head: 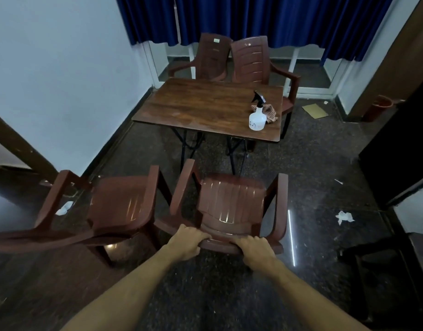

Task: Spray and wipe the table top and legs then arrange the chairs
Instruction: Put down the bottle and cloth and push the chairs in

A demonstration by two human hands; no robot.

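A brown plastic armchair (pixel 229 201) stands just in front of me, facing the wooden table (pixel 201 108). My left hand (pixel 185 242) and my right hand (pixel 256 250) both grip the top edge of its backrest, fingers curled over it. A second brown chair (pixel 115 206) stands to its left. Two more brown chairs (pixel 213 56) (pixel 253 60) stand behind the table's far side. On the table's right part stands a white spray bottle (pixel 257 115) with a black trigger, with a checked cloth (pixel 270 112) bunched behind it.
Black folding table legs (pixel 184 149) show under the top. Crumpled paper (pixel 345 217) lies on the dark floor at the right, and another scrap (pixel 63 209) at the left. A red bin (pixel 379 107) stands by the right wall. Blue curtains (pixel 253 17) hang behind.
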